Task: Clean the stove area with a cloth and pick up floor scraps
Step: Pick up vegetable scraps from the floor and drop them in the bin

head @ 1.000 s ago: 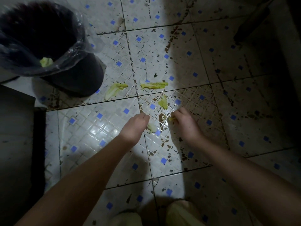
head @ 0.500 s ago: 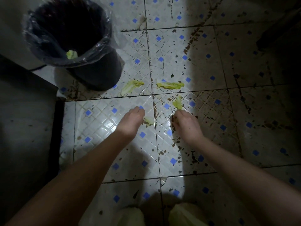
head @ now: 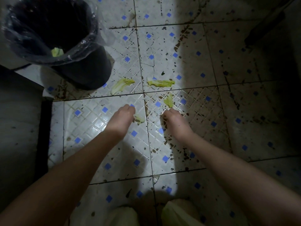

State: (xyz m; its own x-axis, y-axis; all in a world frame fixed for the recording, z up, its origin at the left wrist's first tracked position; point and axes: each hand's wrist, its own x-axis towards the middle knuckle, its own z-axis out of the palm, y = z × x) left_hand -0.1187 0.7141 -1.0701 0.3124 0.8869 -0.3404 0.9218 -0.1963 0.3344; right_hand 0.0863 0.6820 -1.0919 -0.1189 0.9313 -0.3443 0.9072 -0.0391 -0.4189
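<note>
Several yellow-green leaf scraps lie on the dirty tiled floor. My left hand (head: 122, 118) reaches down with its fingers curled, pinching a small leaf scrap (head: 139, 119) that sticks out at its fingertips. My right hand (head: 175, 121) is down on the floor beside it, fingers curled under and hidden, just below another leaf scrap (head: 168, 101). Two longer leaf scraps, the left one (head: 122, 85) and the right one (head: 161, 83), lie farther away near the bin. No cloth is in view.
A black bin (head: 81, 69) with a clear liner stands at the upper left, with a leaf piece (head: 57, 52) inside. A dark cabinet side (head: 17, 128) runs along the left. My feet (head: 177, 212) are at the bottom edge. Dark stains speckle the tiles.
Both hands have moved a little farther out over the floor. My left hand's fingers have come onto the small scrap. My right hand now sits just below the leaf ahead of it.
</note>
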